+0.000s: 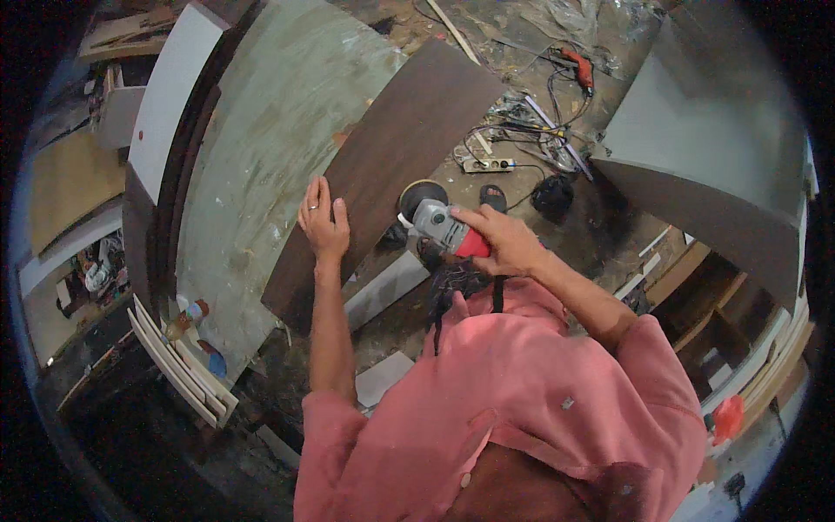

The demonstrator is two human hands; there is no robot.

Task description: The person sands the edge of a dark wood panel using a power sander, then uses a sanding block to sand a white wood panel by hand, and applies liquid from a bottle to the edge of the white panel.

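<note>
Angle grinder [442, 226] at the right edge of a dark brown panel [396, 139], hands apart.
The panel lies along the right edge of a worn grey-green table [278, 113], overhanging it; the left hand [323, 224], ringed, rests spread on the panel's left edge, while the right hand [506, 242] is wrapped round the grinder's red body, whose markings are too small to read. A bottle [198, 311] sits by the table's near left corner. On the littered floor beyond the right edge lie a power strip [489, 165], cables and a red drill [579, 71]; a pale-topped cabinet [704, 113] stands farther right.
</note>
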